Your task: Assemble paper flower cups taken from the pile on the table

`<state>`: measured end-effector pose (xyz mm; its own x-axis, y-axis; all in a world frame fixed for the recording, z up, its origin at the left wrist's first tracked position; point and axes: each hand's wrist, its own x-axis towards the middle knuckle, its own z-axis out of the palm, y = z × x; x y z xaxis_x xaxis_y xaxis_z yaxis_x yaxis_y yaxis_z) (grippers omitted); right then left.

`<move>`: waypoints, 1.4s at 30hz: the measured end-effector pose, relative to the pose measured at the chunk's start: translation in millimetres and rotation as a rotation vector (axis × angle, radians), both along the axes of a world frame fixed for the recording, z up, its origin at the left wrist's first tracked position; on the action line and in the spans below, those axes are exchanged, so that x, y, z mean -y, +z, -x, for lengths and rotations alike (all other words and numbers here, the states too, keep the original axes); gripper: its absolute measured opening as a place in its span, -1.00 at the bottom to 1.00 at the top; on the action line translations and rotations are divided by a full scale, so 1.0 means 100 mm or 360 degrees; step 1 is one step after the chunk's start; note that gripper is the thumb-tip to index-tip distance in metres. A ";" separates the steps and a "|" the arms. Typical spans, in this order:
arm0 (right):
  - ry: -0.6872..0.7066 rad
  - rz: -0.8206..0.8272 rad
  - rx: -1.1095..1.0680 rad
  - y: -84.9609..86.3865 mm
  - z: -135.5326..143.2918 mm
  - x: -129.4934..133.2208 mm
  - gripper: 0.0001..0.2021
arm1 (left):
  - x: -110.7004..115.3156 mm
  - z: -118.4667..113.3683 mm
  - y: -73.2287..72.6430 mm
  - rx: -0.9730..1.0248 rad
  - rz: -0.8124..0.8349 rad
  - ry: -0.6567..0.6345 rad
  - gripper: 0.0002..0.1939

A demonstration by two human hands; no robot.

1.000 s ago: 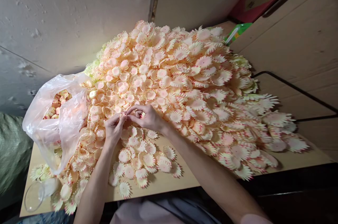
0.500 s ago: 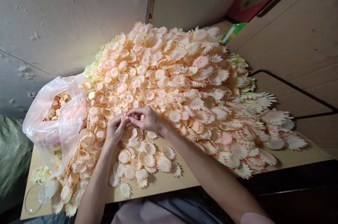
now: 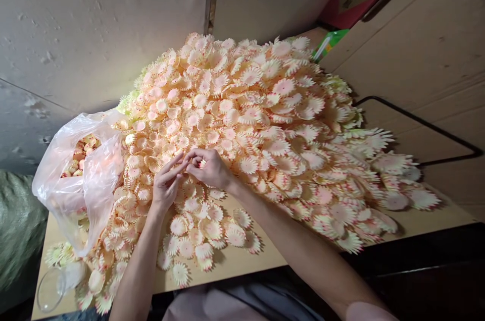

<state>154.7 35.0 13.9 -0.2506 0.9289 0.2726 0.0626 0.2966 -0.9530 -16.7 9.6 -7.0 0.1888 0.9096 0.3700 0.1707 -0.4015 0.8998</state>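
My right hand (image 3: 210,167) is curled, with a small cream and red artificial flower petal piece (image 3: 203,163) showing between its bent fingers and palm. My left hand (image 3: 166,182) meets it at the fingertips, its fingers stretched out and slightly apart. Anything between the touching fingertips is too small to make out. Both hands are over the near side of a big heap of cream-pink artificial flower petal pieces (image 3: 227,109), round with jagged edges. Below the hands, a looser group of these pieces (image 3: 204,230) lies on the tabletop.
At the left stands a translucent plastic bag (image 3: 102,174) holding small curled pieces (image 3: 86,152). A clear round dish (image 3: 51,288) sits at the table's (image 3: 250,263) front left corner. Cardboard (image 3: 413,53) and a black metal frame (image 3: 420,118) stand at the right, a wall (image 3: 94,23) behind.
The left fingers have straightened from a pinch, and the right fingers have shifted slightly at the fingertips. The whole view has moved a little; the heap looks the same.
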 end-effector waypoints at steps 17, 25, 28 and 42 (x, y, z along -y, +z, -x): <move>0.0194 -0.0104 0.0026 -0.03 -0.04 0.00 -0.89 | 0.01 -0.03 0.04 0.0078 0.0203 0.0285 -0.81; -0.0058 -0.0115 0.0004 -0.02 -0.06 -0.02 -0.89 | 0.00 -0.03 0.03 0.0055 0.0168 0.0281 -0.80; -0.0360 -0.0086 -0.0034 -0.02 -0.07 -0.04 -0.89 | 0.02 -0.04 0.05 0.0040 0.0165 0.0281 -0.81; -0.0781 0.0071 -0.0185 0.03 -0.27 -0.14 -0.70 | 0.02 -0.05 0.03 0.0553 0.0442 0.0231 -0.74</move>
<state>182.1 48.9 17.4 0.2480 0.9411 0.2300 0.0769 0.2175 -0.9730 -11.8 7.7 -3.9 -0.0399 0.9910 0.1277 -0.1231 -0.1317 0.9836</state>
